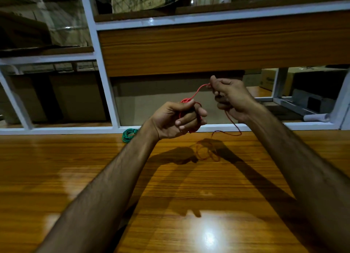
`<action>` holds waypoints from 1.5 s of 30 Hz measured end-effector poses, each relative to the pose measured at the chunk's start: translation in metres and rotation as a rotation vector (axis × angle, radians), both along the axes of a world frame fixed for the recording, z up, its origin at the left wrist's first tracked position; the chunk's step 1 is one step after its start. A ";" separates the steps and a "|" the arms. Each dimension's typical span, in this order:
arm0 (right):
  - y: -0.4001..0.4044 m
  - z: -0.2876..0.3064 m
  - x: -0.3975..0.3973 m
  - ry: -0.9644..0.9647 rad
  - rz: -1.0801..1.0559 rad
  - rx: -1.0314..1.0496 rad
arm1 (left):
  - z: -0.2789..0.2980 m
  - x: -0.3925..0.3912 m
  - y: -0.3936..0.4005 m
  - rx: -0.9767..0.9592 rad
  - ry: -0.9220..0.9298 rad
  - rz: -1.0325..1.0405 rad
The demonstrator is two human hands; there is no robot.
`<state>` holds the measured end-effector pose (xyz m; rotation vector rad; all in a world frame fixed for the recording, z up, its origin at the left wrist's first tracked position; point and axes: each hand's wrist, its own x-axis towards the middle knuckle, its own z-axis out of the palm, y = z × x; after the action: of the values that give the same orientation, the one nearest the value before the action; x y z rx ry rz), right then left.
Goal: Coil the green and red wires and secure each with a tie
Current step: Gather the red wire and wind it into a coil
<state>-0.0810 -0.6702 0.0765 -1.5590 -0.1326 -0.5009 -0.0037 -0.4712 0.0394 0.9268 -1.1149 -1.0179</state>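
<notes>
Head view: both hands raised over the wooden table [75, 158].
Green wire [129, 134]: coiled on the table, left of the left hand.
Left hand [176, 118]: fingers curled around the red wire [197, 93] coil.
Right hand [230, 97]: pinches the red strand, up and right of the left hand; loose tail hangs beneath.

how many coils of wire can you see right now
2. The red wire coil is held in the left hand, its loose end pinched by the right hand. The green wire coil lies on the table by its far edge.
</notes>
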 end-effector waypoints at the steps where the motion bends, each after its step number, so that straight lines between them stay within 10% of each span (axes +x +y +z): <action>1: 0.000 -0.003 0.002 0.019 -0.021 -0.037 | 0.001 -0.002 0.000 -0.027 0.029 -0.013; 17: 0.042 -0.010 -0.002 0.400 0.027 -0.936 | 0.016 0.012 -0.006 -0.434 0.583 0.469; 25: 0.050 0.005 -0.015 0.328 0.090 -1.111 | 0.006 0.015 -0.011 -0.133 0.092 0.849; 31: 0.039 0.019 -0.020 0.204 0.075 -1.104 | 0.002 -0.004 -0.002 0.214 -0.389 0.622; 45: 0.007 0.009 -0.021 -0.003 0.077 -0.641 | 0.004 -0.019 -0.009 0.044 0.030 -0.068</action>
<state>-0.1017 -0.6628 0.0854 -2.1670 -0.3825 -0.4188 -0.0222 -0.4804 0.0439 0.9109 -1.1093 -1.1122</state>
